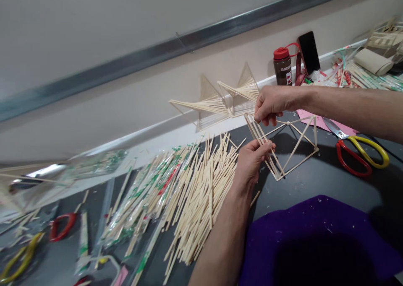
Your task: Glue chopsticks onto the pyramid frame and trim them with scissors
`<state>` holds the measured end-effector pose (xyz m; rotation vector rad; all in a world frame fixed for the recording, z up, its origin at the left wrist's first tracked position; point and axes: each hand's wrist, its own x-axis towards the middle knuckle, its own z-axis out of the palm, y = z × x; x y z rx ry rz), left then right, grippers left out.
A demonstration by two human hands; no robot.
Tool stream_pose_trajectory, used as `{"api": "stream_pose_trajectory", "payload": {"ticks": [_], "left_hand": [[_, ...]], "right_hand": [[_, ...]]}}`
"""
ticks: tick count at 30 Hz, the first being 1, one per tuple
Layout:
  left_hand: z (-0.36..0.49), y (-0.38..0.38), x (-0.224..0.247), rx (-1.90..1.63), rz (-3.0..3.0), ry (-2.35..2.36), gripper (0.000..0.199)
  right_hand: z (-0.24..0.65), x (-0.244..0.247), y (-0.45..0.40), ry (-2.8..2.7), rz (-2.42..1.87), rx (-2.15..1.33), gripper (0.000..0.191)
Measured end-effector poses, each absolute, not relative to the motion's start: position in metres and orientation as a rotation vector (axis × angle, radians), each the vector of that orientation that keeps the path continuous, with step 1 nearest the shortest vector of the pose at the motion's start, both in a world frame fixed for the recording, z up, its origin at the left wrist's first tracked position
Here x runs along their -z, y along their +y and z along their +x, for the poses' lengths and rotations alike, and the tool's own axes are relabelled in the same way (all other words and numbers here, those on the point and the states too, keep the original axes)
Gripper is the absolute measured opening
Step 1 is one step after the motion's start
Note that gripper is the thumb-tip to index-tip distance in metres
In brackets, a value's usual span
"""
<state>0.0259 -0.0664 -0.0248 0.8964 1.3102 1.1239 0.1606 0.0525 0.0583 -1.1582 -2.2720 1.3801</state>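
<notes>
A see-through frame of thin wooden chopsticks (298, 165) stands on the dark table, its sticks joined at the corners. My left hand (252, 158) grips several slanting, nearly parallel sticks on its near left side, thumb on top. Above it, my right hand (272, 103) is closed in a pinch at the upper end of one of these chopsticks; the fingers partly hide the contact. Left of my left hand lies a large pile of loose chopsticks (201, 198). Behind the hands, a finished-looking chopstick model with fanned, twisted surfaces (214, 103) leans near the wall.
Scissors with red and yellow handles (362, 152) lie at right on pink paper (310, 117). A red-lidded bottle (282, 67) and a phone (308, 51) stand behind. Wrapped chopsticks (151, 185) spread leftward, near more scissors (63, 227). Purple cloth (315, 219) is in front.
</notes>
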Motion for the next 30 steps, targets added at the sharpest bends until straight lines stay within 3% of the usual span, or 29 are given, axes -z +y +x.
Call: {"api": "stream_pose_trajectory", "payload": {"ticks": [30], "left_hand": [[0.0254, -0.0652, 0.0304, -1.154, 0.927, 1.318, 0.02]], "right_hand": [[0.1612, -0.0568, 0.0485, -2.256, -1.206, -1.334, 0.019]]}}
